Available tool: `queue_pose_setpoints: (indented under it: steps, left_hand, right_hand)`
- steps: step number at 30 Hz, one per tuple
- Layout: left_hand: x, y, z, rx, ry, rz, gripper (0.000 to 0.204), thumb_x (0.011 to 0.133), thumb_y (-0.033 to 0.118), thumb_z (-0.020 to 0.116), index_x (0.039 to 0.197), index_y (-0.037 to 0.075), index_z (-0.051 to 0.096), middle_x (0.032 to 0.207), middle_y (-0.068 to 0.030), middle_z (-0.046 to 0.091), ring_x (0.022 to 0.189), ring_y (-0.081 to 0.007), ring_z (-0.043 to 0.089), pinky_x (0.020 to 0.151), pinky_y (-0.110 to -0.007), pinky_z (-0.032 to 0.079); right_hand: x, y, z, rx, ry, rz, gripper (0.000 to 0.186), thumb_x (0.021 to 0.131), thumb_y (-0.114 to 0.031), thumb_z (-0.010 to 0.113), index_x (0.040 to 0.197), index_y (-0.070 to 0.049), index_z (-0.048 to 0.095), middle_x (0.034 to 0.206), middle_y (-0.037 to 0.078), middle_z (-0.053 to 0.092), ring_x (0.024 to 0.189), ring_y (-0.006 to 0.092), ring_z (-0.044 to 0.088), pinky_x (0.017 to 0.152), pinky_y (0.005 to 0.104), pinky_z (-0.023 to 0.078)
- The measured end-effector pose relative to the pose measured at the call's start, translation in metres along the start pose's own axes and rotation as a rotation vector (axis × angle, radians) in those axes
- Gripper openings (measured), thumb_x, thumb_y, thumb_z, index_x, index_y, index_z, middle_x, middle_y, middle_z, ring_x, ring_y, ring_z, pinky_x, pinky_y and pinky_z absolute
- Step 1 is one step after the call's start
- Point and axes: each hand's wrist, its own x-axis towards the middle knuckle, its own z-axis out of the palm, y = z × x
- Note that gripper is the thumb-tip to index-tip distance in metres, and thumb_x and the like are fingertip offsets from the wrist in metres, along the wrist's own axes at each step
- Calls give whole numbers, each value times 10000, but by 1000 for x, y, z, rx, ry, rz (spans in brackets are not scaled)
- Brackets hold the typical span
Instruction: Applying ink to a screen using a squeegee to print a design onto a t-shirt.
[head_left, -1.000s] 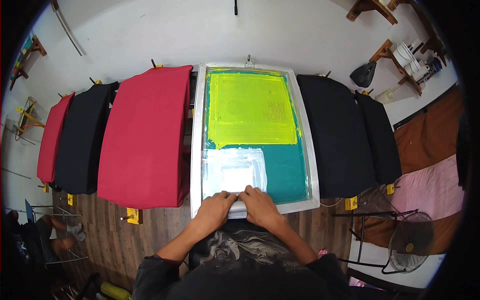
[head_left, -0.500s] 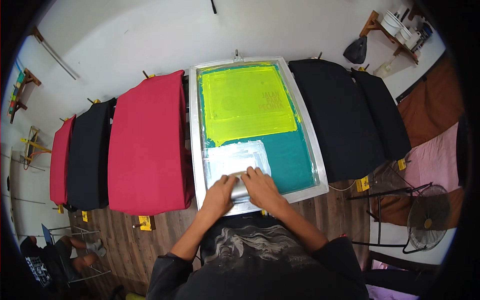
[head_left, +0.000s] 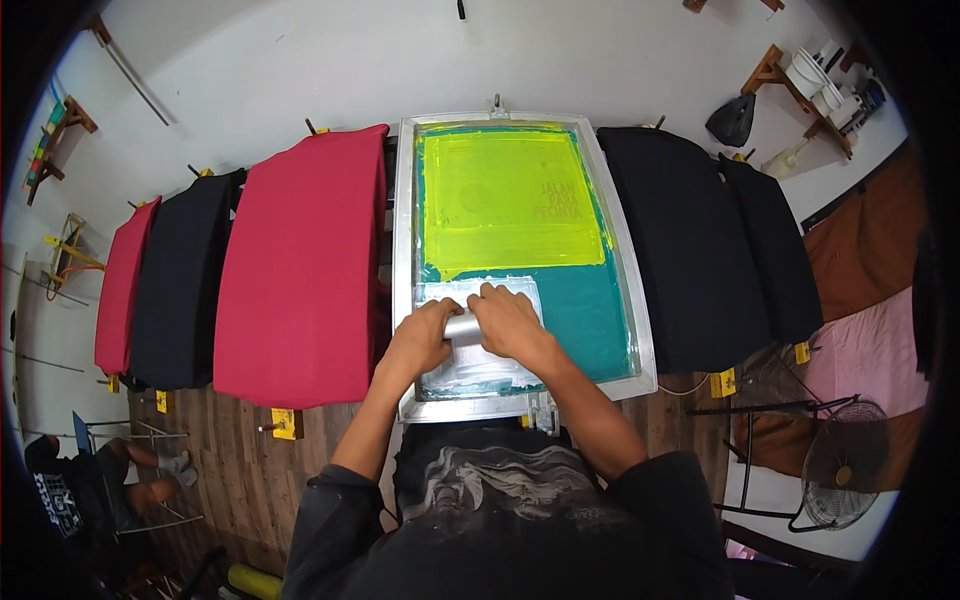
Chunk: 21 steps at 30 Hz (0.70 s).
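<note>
A silver metal squeegee [head_left: 462, 326] stands across the lower left of a screen-printing frame [head_left: 642, 310]. My left hand [head_left: 424, 336] is closed around the squeegee's left end, and my right hand [head_left: 510, 322] grips its right end. White ink [head_left: 475, 366] covers a patch of the mesh around and below the squeegee. Teal emulsion [head_left: 590, 325] shows to the right of that patch. Yellow-green tape or coating [head_left: 510, 195] spans the far half of the mesh, with faint lettering beneath. My hands hide most of the blade.
Red fabric on a pallet [head_left: 300, 270] lies left of the frame; black fabric [head_left: 685, 250] covers the pallet on its right. A hinge clamp [head_left: 541, 412] sits at the near edge. A standing fan [head_left: 845, 468] is at right. Another person [head_left: 85, 480] sits at lower left.
Both hands have pushed the squeegee away from me, up through the white ink. More white-smeared mesh shows on the near side. The whole view has shifted slightly.
</note>
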Motion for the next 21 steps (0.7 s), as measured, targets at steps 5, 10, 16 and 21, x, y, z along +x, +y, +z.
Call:
queue_pose_setpoints:
  steps: [5,10,16,21]
  left_hand:
    - [-37,11,19,56,-27,22,515,647,-28,700,1131,53,543,954,-203,608,860,-418,632,755,-488,529]
    - [-60,47,5,-25,-281,-92,553,664,-10,684,1201,31,558,1052,-215,620,956,-428,622,849,-465,523]
    - [-5,35,1,53,-234,-50,376,726,51,660,1099,66,617,954,-198,674,908,-383,664,791,-473,539]
    - [65,19,5,47,-157,-71,344,698,15,660,1040,52,665,920,-214,694,876,-384,677,789,-444,548]
  right_hand:
    - [-40,-8,13,71,-15,-87,357,674,-47,715,1022,-55,632,1027,122,581,977,307,593,742,458,504]
    - [-80,-22,0,96,-115,-19,392,669,-24,701,1051,-61,617,1026,106,572,982,319,578,780,454,470]
    - [-38,13,-12,115,-218,59,278,743,-83,688,1016,-126,662,1026,117,639,1005,316,631,814,516,494]
    - [10,47,-30,158,-144,160,335,653,-18,667,984,-63,695,865,196,690,858,392,669,740,481,535]
